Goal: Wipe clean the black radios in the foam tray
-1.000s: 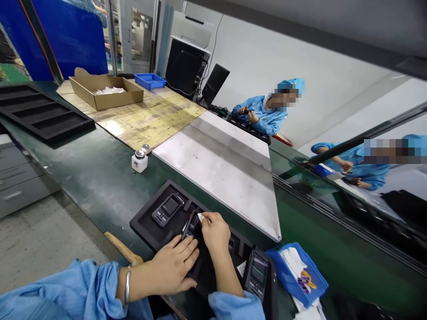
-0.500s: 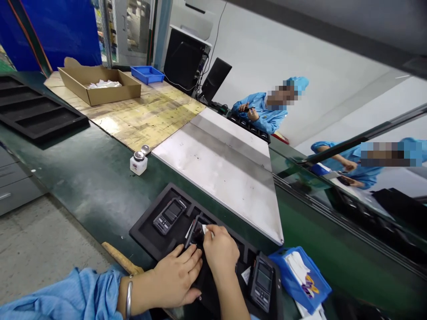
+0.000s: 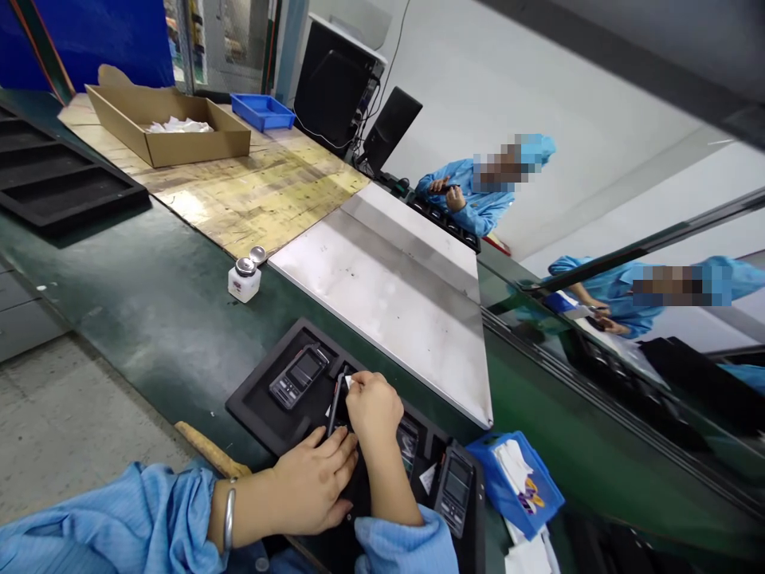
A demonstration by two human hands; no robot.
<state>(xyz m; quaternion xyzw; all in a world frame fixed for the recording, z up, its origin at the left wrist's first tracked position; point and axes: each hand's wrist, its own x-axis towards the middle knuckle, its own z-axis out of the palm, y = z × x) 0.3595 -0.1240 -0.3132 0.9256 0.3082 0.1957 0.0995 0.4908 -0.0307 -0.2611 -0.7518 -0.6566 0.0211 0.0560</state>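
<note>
In the head view, a black foam tray holds several black handheld devices with screens and keypads. My left hand lies flat, fingers stretched out, over the lower end of one device. My right hand pinches a small white wipe against that device's upper part; most of its screen is hidden. To the left sits another device. A third device shows partly beside my right wrist, and one more device is at the tray's right end.
A white pump bottle stands beyond the tray. At right, a blue bin holds white wipes and purple-yellow items. Farther back are a white board, a cardboard box and another black tray. Two people in blue work across.
My right hand has moved up and left along the device with the wipe, uncovering part of the third device. My left hand stays on the device. The whole view has shifted slightly.
</note>
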